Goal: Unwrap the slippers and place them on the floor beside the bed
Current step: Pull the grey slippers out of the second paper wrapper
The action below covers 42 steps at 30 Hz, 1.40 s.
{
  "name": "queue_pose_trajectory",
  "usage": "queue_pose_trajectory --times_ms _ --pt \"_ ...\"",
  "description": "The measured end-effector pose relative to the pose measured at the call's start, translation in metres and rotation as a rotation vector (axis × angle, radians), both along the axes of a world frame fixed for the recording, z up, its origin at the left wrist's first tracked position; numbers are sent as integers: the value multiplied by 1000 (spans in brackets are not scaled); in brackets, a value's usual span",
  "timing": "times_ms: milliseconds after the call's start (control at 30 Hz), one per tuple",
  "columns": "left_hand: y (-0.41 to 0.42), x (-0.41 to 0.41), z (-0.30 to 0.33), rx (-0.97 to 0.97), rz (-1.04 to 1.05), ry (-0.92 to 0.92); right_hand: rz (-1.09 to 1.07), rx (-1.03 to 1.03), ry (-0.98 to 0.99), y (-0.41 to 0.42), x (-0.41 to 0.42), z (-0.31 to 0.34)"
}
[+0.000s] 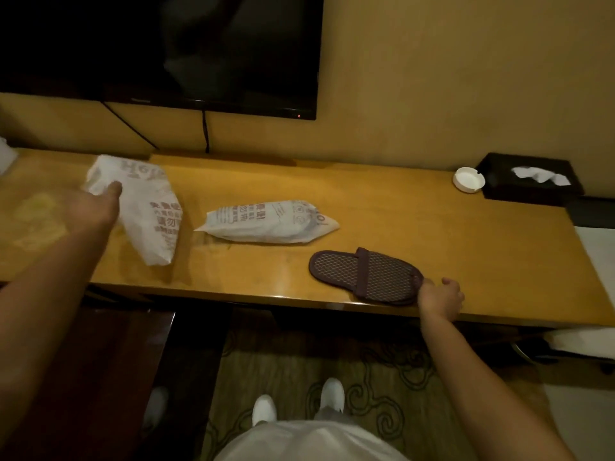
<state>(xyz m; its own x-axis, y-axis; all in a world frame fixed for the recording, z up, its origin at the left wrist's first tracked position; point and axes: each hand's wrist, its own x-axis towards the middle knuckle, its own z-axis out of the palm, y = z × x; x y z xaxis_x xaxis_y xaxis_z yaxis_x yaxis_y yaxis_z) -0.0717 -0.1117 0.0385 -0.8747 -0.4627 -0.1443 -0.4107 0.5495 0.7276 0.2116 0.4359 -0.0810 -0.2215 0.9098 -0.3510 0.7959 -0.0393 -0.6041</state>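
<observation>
A dark brown mesh slipper point(362, 274), looking like a stacked pair, lies flat near the front edge of the wooden desk point(432, 227). My right hand point(439, 297) pinches its toe end. A white printed wrapper point(139, 207), crumpled and seemingly empty, hangs at the desk's left, and my left hand point(96, 207) touches its upper corner with fingers around it. A second white wrapper point(266, 222) with something inside lies in the middle of the desk, apart from both hands.
A wall-mounted television point(166, 51) hangs above the desk with cables dropping behind. A white ashtray point(468, 179) and a black tissue box point(529, 179) stand at the far right. Patterned carpet point(382, 377) and my white shoes point(296, 404) are below.
</observation>
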Motion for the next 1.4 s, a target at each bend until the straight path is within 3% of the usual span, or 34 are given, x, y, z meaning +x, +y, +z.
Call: queue_pose_trajectory --times_ms 67,167,300,567,767,1000,1400 --pt "23 5 -15 -206 -52 44 28 65 23 -5 3 3" --pt "80 21 -42 -487 -340 146 122 155 64 -19 1 8" --pt "156 43 -69 -568 -732 134 261 209 161 -41 -7 14" --pt "215 39 -98 -644 -1039 -156 423 233 195 -69 -31 31" --pt "201 21 -104 -723 -1071 -365 510 216 168 -78 -37 26" --pt "188 44 -108 -823 -1062 -316 532 152 166 -89 -38 24" --pt "159 80 -105 -708 -1083 -318 704 96 177 -160 -57 38"
